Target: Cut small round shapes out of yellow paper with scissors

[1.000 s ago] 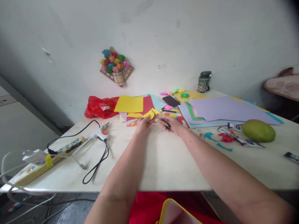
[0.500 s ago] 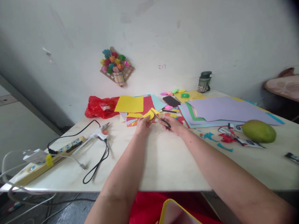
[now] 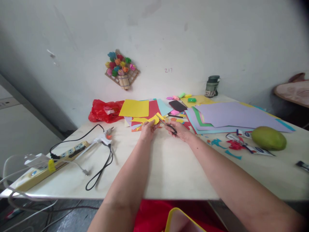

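Near the middle of the table, my left hand point(image 3: 148, 129) is closed on a small piece of yellow paper point(image 3: 154, 120), pinched between thumb and fingers. My right hand point(image 3: 178, 130) grips a pair of scissors point(image 3: 172, 129) with dark handles, its blades pointing to the upper left at the yellow paper. Just behind the hands lie a yellow sheet point(image 3: 134, 108), a red sheet point(image 3: 154, 108) and a pale blue sheet point(image 3: 164, 107). Paper scraps in yellow, orange and red lie around and beneath the hands.
On the left are a glue gun point(image 3: 105, 138) and a power strip point(image 3: 51, 166) with cables. A red plastic bag point(image 3: 101, 111) lies behind them. To the right are purple sheets point(image 3: 231, 114), a green mango point(image 3: 268, 138) and tubes point(image 3: 258, 150). A phone point(image 3: 178, 105) and a bottle point(image 3: 212, 86) stand farther back.
The view has shifted very slightly, so everything sits a little lower and to the right. Both hands keep their hold, and the yellow paper at the blades has tilted a little.
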The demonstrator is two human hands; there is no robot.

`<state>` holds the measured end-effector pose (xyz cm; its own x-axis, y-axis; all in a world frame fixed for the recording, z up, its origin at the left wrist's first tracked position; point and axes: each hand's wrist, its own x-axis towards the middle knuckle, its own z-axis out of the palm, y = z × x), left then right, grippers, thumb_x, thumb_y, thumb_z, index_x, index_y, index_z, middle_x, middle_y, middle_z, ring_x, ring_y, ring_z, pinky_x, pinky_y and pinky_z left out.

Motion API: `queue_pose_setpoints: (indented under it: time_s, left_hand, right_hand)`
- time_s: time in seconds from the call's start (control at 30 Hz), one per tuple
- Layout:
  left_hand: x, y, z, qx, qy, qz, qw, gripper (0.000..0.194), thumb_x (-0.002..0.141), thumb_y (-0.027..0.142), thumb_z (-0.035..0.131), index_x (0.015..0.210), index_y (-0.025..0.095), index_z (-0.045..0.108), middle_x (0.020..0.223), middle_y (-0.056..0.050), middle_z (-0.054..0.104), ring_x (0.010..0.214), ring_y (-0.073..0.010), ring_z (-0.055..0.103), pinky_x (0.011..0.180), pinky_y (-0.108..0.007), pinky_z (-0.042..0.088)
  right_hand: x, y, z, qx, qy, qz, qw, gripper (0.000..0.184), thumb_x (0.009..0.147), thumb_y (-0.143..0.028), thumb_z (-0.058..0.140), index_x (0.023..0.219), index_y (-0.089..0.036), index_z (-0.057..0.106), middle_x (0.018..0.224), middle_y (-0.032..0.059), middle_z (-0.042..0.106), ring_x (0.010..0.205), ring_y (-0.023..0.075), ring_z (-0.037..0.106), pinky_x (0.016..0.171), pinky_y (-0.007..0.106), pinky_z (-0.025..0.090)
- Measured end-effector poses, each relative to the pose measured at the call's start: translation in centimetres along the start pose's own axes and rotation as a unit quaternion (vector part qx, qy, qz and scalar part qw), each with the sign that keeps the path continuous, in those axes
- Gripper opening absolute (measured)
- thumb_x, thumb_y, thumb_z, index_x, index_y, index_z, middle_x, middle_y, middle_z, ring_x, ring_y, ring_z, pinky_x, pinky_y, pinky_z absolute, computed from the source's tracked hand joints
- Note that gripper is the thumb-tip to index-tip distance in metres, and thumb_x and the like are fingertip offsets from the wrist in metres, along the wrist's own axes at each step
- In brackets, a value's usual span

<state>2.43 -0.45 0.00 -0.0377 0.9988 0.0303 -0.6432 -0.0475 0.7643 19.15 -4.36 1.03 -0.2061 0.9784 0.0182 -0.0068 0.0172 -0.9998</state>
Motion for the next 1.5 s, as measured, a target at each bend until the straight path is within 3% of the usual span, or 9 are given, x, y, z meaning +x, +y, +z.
queue_pose_setpoints:
  time_s: [0.17,0.53,0.7,0.9,1.07,1.5]
  left_hand:
    - [-0.1,0.0,0.0,-0.012,0.003,0.004,1.0,0.025,0.065,0.009,0.077,0.062,0.016,0.052,0.071,-0.006,0.07,0.098,-0.0306,0.072,0.097,-0.046,0.053]
    - [-0.4,0.2,0.1,-0.011,0.015,0.011,1.0,0.041,0.064,0.01,0.079,0.057,0.019,0.039,0.065,-0.001,0.068,0.092,-0.0273,0.074,0.095,-0.044,0.054]
    - [-0.3,0.1,-0.1,-0.008,0.008,0.012,1.0,0.038,0.065,0.015,0.081,0.059,0.018,0.043,0.066,-0.002,0.068,0.088,-0.0256,0.074,0.093,-0.041,0.055]
    - [-0.1,-0.1,0.0,0.035,0.007,-0.019,0.999,0.023,0.065,0.017,0.082,0.073,0.014,0.061,0.076,-0.006,0.072,0.08,-0.0228,0.074,0.094,-0.04,0.054]
    - [0.0,-0.3,-0.2,0.005,0.018,0.019,1.0,0.021,0.066,0.014,0.08,0.072,0.015,0.061,0.075,-0.004,0.072,0.082,-0.0208,0.073,0.091,-0.036,0.056]
    - [-0.2,-0.1,0.0,-0.001,0.004,-0.011,1.0,0.02,0.067,0.012,0.08,0.073,0.015,0.061,0.076,-0.005,0.072,0.088,-0.0237,0.074,0.097,-0.042,0.053]
  right_hand:
    - [0.5,0.7,-0.2,-0.006,-0.007,-0.013,1.0,0.039,0.064,-0.039,0.079,0.089,-0.017,0.06,0.047,-0.0066,0.052,0.039,0.0062,0.039,0.034,0.017,0.029]
    - [0.7,0.8,-0.1,0.026,-0.002,-0.012,1.0,0.032,0.063,-0.033,0.076,0.086,-0.018,0.06,0.048,-0.0071,0.05,0.038,0.0072,0.041,0.031,0.017,0.028]
    - [0.6,0.7,-0.1,0.018,-0.005,-0.013,1.0,0.029,0.066,-0.034,0.074,0.084,-0.018,0.059,0.046,-0.0064,0.051,0.037,0.007,0.04,0.031,0.017,0.028]
    - [0.8,1.1,-0.1,0.018,-0.004,-0.014,1.0,0.034,0.064,-0.033,0.077,0.089,-0.017,0.06,0.045,-0.0075,0.051,0.036,0.0067,0.04,0.032,0.016,0.029]
    - [0.4,0.5,0.3,0.01,0.002,0.001,1.0,0.031,0.065,-0.029,0.077,0.087,-0.017,0.06,0.046,-0.0076,0.051,0.035,0.0064,0.04,0.031,0.017,0.03]
    - [0.4,0.7,0.4,0.018,-0.007,0.003,1.0,0.027,0.069,-0.038,0.071,0.081,-0.019,0.057,0.046,-0.0068,0.051,0.036,0.0068,0.04,0.033,0.017,0.031]
